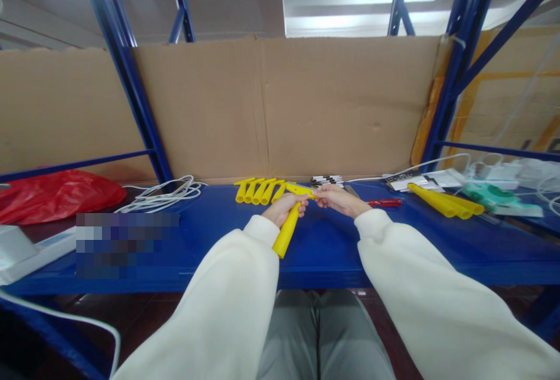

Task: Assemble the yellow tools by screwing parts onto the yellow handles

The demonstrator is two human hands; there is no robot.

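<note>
Yellow, smooth tapered tube (pixel 287 235) with crosspiece (pixel 298 190), left of red handle (pixel 385 202). Left hand (pixel 281 209) wrapped round narrow neck, flared end protruding, angled away from red handle; right hand (pixel 336 200) pinching crosspiece tip.

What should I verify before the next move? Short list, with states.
1. Yellow tool held: ok, left hand around it.
2. Right hand at the head: ok, fingertips at its right end.
3. Right-hand pinch: cannot tell whether it grips or only touches.
4. Gap from left hand to tool row: cannot tell, nearest one shows right behind it.
5. Red handle set down: ok, on the shelf.
</note>
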